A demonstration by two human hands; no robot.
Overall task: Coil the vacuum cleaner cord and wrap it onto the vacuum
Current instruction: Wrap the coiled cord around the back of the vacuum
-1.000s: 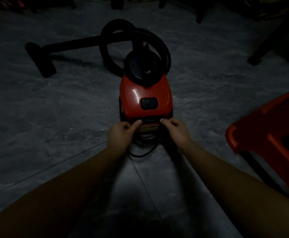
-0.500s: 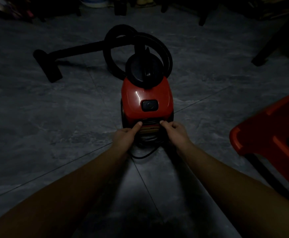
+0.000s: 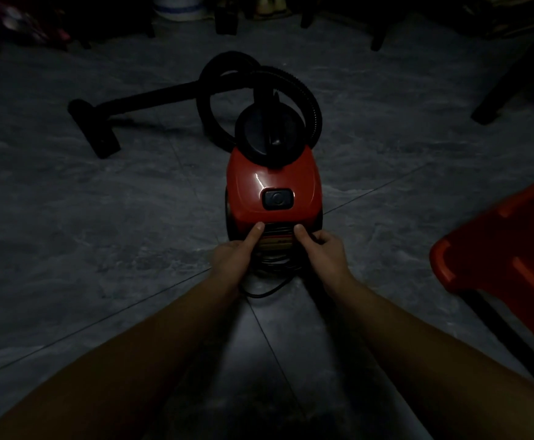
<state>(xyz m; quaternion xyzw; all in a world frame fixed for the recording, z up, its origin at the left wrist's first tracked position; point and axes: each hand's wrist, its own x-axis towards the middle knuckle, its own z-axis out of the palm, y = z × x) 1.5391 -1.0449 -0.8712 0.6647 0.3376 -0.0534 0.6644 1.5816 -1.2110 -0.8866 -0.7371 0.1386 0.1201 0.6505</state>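
A red canister vacuum (image 3: 273, 182) stands on the dark tiled floor in front of me. Its black cord (image 3: 273, 260) lies in coils against the vacuum's near end, with one loop (image 3: 265, 292) sagging onto the floor. My left hand (image 3: 235, 254) presses on the left side of the coils, thumb up against the red body. My right hand (image 3: 322, 252) grips the right side of the coils, thumb on the vacuum's rear. The coil's lower part is lost in shadow.
The black hose (image 3: 259, 90) loops behind the vacuum, and its wand runs left to a floor nozzle (image 3: 95, 130). A red plastic stool (image 3: 500, 262) stands at my right. Dark furniture legs (image 3: 500, 93) and a white container (image 3: 178, 6) line the far edge.
Both hands stay on the cord at the vacuum's rear. My left thumb has slid a little up the red body. The view has tilted slightly downward.
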